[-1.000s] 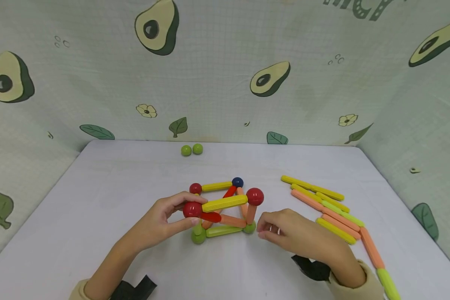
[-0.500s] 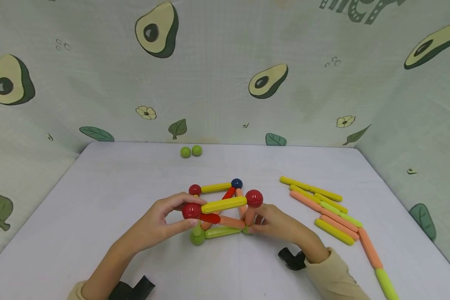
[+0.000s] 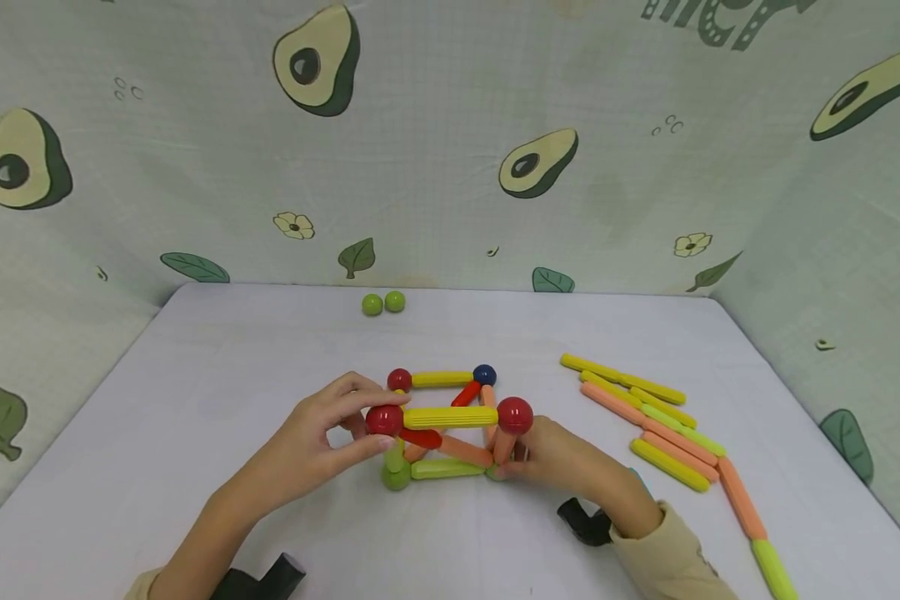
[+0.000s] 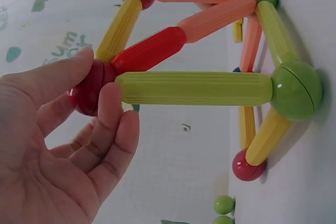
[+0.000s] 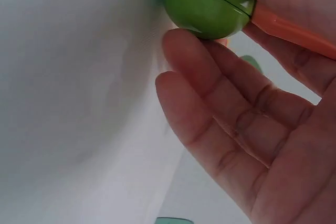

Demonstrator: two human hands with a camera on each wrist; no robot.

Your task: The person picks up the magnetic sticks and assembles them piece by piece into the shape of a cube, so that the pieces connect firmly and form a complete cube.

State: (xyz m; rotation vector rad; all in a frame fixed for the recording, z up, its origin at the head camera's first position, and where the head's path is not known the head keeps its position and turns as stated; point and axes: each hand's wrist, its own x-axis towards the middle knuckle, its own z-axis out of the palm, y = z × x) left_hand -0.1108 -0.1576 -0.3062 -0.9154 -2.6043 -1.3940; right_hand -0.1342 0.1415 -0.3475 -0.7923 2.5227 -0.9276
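Observation:
A frame of magnetic rods and balls stands on the white table. My left hand [image 3: 318, 437] pinches the red ball [image 3: 384, 419] at its upper front left corner between thumb and fingers. From that ball a yellow rod [image 3: 450, 417] runs level to another red ball [image 3: 515, 416], and a light green rod [image 4: 194, 88] drops to a green ball [image 4: 296, 92]. A red rod [image 4: 152, 47] and an orange rod [image 4: 218, 19] make a diagonal. At the lower front right corner my right hand [image 3: 562, 454] grips a green ball [image 5: 207, 3], thumb along the upright orange rod [image 5: 294, 27].
Behind the front side, a red ball [image 3: 399, 380], a yellow rod [image 3: 442, 379] and a blue ball [image 3: 484, 374] form the back edge. Two loose green balls [image 3: 383, 302] lie far back. Several yellow, orange and green rods [image 3: 645, 417] lie at the right. A printed cloth [image 3: 435, 167] hangs behind.
My right hand has moved left and taken hold of the lower right green ball. The top yellow rod's right end has come down to level. The frame's back part has shifted slightly right.

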